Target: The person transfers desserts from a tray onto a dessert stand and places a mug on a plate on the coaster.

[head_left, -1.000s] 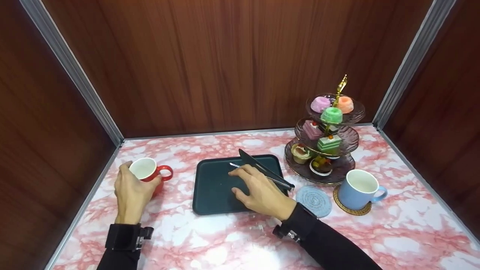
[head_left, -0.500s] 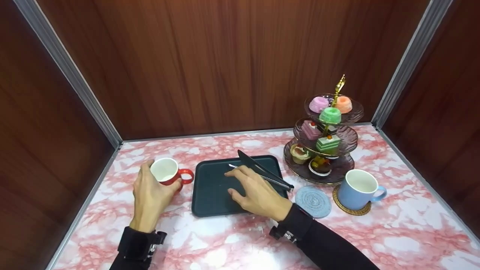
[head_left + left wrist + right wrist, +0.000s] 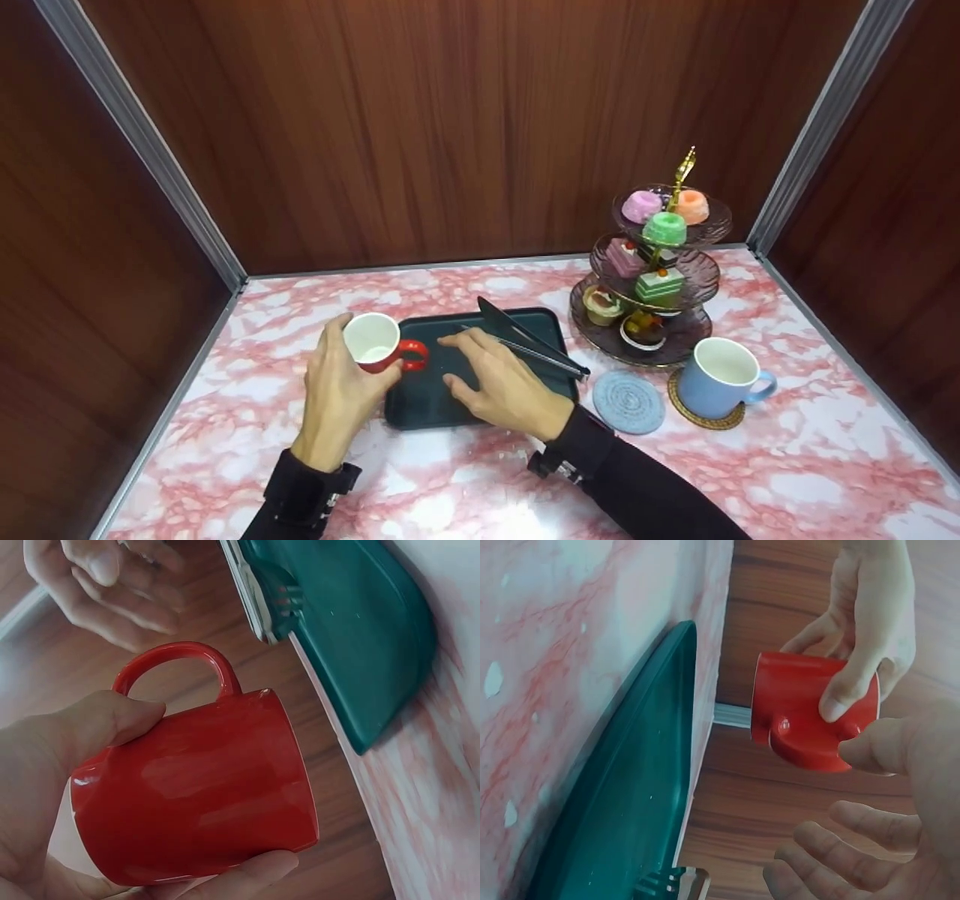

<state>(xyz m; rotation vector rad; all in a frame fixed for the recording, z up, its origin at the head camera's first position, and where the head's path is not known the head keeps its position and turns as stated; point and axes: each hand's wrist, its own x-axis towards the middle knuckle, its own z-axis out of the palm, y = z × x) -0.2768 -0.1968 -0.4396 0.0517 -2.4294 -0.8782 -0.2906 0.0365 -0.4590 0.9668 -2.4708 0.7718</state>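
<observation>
My left hand (image 3: pixel 337 397) grips a red mug (image 3: pixel 373 358), white inside, thumb on one side and fingers round the other. In the left wrist view the red mug (image 3: pixel 199 791) is lifted off the table, its handle toward my right hand. My right hand (image 3: pixel 506 382) hovers over the dark green tray (image 3: pixel 427 405) with fingers spread and loosely bent, holding nothing. A small gap shows between its fingertips and the mug's handle in the head view. Black-and-silver tongs (image 3: pixel 536 352) lie across the tray's right side, partly hidden behind my right hand.
Right of the tray lies a light blue round coaster (image 3: pixel 628 402). A blue mug (image 3: pixel 716 386) stands on a woven coaster (image 3: pixel 705 420). Behind them rises a three-tier stand (image 3: pixel 694 330) with several small cakes. Wood-grain panels (image 3: pixel 450 135) enclose the table at the back and sides.
My left hand has carried the red mug rightward from the table's left side to the tray's left edge. My right hand has shifted slightly left, and the tongs and tray stay put.
</observation>
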